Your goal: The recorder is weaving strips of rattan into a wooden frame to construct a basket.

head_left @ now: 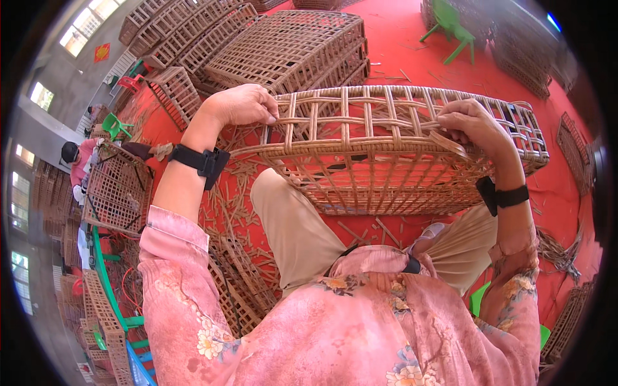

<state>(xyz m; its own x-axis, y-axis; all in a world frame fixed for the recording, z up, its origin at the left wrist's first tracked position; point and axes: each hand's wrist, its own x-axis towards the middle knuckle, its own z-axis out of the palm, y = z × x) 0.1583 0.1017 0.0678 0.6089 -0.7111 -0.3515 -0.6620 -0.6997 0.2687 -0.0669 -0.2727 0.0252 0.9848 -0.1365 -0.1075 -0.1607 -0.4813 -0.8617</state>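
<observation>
Basket (360, 147) sits right in front of the person's knees, long woven side up, with the left hand (248, 106) pinching a crosswise strip (328, 120) near its left end. Right hand (473, 125) is curled against the weave toward the right end, can't tell which strip it grips, if any. Cane scraps litter the red floor (399, 38), stacked baskets (283, 48) stand beyond, green chair (449, 26) far right.

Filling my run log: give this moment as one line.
woven basket: between hands; left hand: at left end; right hand: toward right end; loose strips: on red floor
</observation>
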